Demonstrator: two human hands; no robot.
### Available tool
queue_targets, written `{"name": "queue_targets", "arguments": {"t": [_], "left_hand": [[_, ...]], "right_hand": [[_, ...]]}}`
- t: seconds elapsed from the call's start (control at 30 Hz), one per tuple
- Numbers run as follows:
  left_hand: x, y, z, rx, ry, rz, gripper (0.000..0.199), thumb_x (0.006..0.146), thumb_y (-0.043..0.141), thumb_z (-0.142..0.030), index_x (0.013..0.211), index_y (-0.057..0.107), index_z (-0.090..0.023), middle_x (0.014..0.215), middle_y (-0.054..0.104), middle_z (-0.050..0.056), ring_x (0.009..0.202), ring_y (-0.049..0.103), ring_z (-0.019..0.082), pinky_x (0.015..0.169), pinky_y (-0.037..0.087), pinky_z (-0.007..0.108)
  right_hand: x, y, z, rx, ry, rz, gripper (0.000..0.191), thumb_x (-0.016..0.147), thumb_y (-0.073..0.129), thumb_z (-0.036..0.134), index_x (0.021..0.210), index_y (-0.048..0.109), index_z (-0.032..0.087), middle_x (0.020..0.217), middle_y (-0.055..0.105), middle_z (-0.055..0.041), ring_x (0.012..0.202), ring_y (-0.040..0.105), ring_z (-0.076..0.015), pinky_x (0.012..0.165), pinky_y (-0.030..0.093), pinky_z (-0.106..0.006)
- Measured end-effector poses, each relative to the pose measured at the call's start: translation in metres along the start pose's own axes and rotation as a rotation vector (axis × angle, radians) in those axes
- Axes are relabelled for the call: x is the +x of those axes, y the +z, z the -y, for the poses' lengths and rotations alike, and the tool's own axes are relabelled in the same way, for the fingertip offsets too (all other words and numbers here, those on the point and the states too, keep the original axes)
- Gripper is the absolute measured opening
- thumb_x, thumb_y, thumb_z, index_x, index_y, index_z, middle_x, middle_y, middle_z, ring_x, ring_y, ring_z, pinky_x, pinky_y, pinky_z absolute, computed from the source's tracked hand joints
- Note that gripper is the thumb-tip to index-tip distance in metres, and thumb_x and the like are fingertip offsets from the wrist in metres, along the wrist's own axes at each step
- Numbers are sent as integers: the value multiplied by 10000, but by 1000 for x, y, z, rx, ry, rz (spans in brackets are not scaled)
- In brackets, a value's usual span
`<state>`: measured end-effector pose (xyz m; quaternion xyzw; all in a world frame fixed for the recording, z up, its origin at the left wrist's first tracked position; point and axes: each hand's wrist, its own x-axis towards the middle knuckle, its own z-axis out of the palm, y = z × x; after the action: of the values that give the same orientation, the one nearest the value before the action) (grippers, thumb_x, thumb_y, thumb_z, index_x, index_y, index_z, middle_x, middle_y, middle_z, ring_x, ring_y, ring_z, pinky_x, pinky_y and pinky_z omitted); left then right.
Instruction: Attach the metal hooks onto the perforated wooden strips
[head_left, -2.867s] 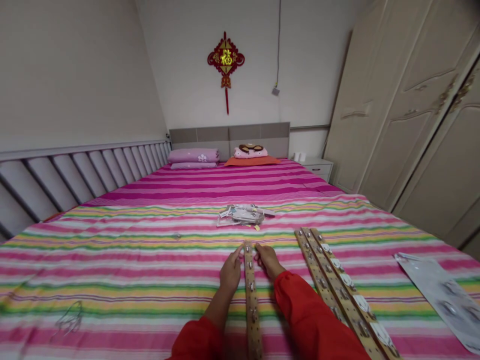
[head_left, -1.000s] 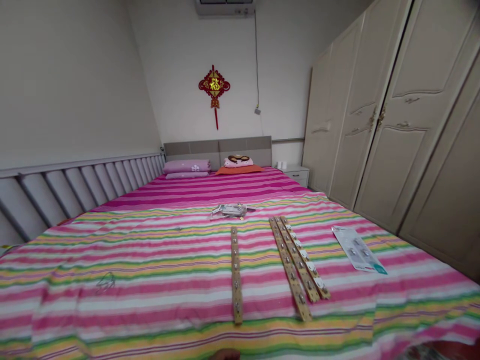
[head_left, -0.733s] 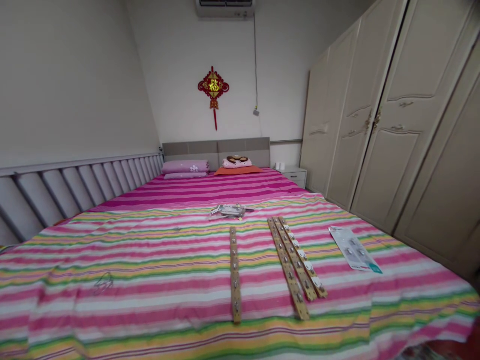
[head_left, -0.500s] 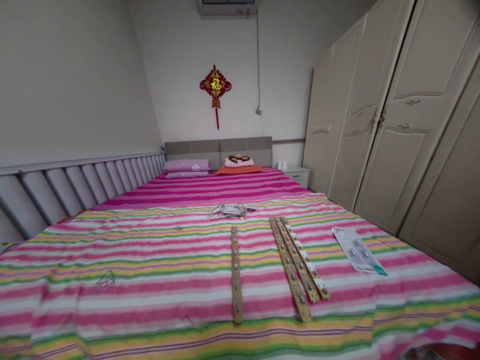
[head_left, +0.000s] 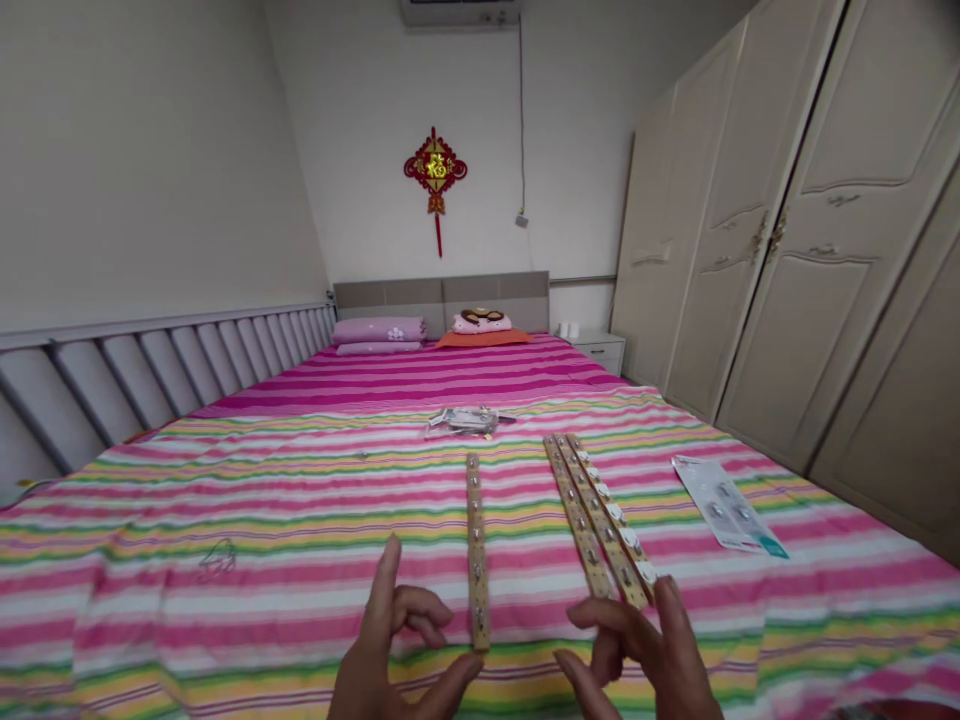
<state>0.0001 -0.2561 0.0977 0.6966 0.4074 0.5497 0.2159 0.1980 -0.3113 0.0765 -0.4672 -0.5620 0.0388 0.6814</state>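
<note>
A single wooden strip (head_left: pixel 478 550) with a row of small metal fittings lies lengthwise on the striped bedspread. My left hand (head_left: pixel 401 640) is just left of its near end, fingers apart, the thumb close to the strip's tip. To the right, two similar wooden strips (head_left: pixel 579 520) lie close together, with a third strip (head_left: pixel 616 515) carrying white round pieces beside them. My right hand (head_left: pixel 637 650) hovers by their near ends, fingers spread and partly covering those ends. Neither hand holds anything.
A clear plastic packet (head_left: pixel 465 421) lies farther up the bed. On the right is a blister card (head_left: pixel 727 508) with round metal items. A thin wire-like tangle (head_left: pixel 218 558) lies at left. Bed railing (head_left: pixel 165 370) runs along the left; a wardrobe (head_left: pixel 795 300) stands at right.
Both of my hands have come into view from below, open, near the wooden strips. The view has shifted slightly; the strips and packets lie as before.
</note>
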Motion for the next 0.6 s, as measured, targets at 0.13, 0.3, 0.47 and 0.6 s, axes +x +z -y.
{"name": "queue_targets", "arguments": {"t": [0.13, 0.3, 0.47, 0.6], "left_hand": [[1, 11, 10, 67, -80, -35, 1012, 758, 630, -440, 1476, -38, -192, 633, 539, -64, 511, 515, 124, 568, 503, 264], [-9, 17, 53, 214, -256, 70, 1009, 741, 598, -414, 1473, -53, -171, 598, 467, -82, 477, 477, 127, 507, 444, 244], [-13, 19, 78, 334, -349, 173, 974, 724, 584, -337, 1474, -17, -180, 597, 456, -91, 462, 475, 122, 486, 392, 233], [-11, 21, 84, 333, -373, 243, 979, 717, 588, -326, 1475, -14, -177, 597, 466, -89, 479, 499, 126, 497, 389, 231]], "right_hand": [[0, 14, -14, -61, 20, -29, 857, 836, 591, 263, 1488, 37, 309, 799, 627, -4, 443, 457, -114, 463, 427, -259], [-11, 20, -49, -170, 318, 97, 806, 795, 585, 383, 1474, 193, 196, 654, 542, 31, 410, 426, -121, 428, 374, -250], [-17, 18, -67, -252, 414, 224, 755, 782, 543, 306, 1462, 235, 196, 588, 479, 61, 455, 453, -144, 490, 369, -264], [-18, 18, -74, -300, 452, 277, 763, 755, 533, 237, 1459, 241, 207, 553, 463, 76, 464, 468, -153, 505, 362, -269]]}}
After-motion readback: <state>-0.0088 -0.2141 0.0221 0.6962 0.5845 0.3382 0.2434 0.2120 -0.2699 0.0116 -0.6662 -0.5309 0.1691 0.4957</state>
